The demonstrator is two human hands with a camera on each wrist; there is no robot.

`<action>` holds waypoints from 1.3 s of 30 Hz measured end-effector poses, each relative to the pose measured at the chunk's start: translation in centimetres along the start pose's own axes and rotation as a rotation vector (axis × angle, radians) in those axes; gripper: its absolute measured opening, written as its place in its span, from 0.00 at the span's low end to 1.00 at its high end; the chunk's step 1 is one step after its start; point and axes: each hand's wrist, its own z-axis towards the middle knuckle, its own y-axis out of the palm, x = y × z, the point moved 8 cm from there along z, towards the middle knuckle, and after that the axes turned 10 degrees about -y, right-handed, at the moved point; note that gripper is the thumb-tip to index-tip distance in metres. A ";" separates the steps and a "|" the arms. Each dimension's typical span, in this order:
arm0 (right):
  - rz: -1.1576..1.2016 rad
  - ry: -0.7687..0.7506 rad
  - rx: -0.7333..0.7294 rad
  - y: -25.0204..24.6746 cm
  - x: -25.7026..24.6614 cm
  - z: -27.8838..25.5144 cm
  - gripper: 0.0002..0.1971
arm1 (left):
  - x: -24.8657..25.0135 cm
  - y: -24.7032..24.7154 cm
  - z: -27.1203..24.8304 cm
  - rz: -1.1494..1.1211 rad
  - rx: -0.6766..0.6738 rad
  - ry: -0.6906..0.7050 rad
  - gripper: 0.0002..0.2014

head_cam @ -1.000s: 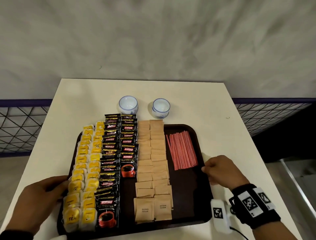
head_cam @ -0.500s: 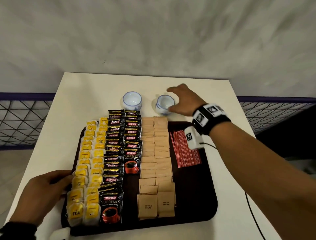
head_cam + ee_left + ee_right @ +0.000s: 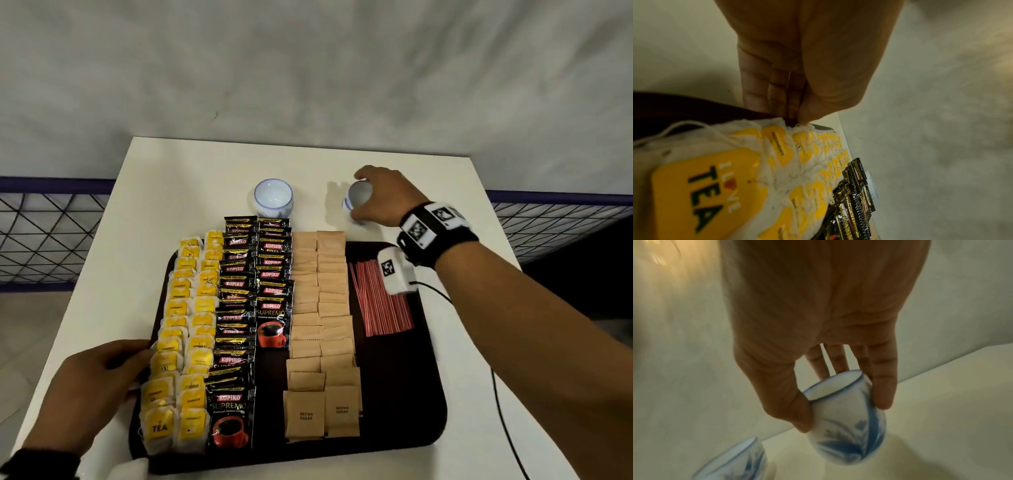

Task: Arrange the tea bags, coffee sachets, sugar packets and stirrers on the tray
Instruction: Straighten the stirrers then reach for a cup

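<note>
A dark brown tray (image 3: 411,394) holds rows of yellow tea bags (image 3: 185,329), black coffee sachets (image 3: 239,301), brown sugar packets (image 3: 322,308) and a bunch of red stirrers (image 3: 380,308). My left hand (image 3: 140,373) grips the tray's left rim (image 3: 684,104), thumb on top beside the tea bags (image 3: 711,186), fingers underneath. Beyond the tray's far edge, my right hand (image 3: 359,197) holds a small blue-and-white cup (image 3: 354,202) between thumb and fingers. The cup (image 3: 846,415) is tilted and lifted off the table.
A second blue-and-white cup (image 3: 273,198) stands upright on the white table (image 3: 191,192), just past the coffee rows. A wall rises behind the table, and wire mesh railings (image 3: 48,236) flank it. A black cable (image 3: 503,411) trails from my right wrist.
My right hand left the tray's right edge, reached past the stirrers to the right cup, closed on it, and has now tipped and lifted it. My left hand stayed on the rim.
</note>
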 end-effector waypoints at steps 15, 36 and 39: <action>0.073 0.226 0.018 1.5 9.9 -19.5 0.36 | -6.3 -0.7 6.9 -0.009 -0.013 -0.179 0.12; 0.091 0.095 -0.010 -0.1 3.7 -17.2 0.41 | -4.2 -0.6 4.0 0.022 -0.011 -0.124 0.07; 0.090 -0.047 0.040 -1.3 -1.2 -11.8 0.28 | -3.3 -0.4 2.9 0.007 0.000 -0.097 0.05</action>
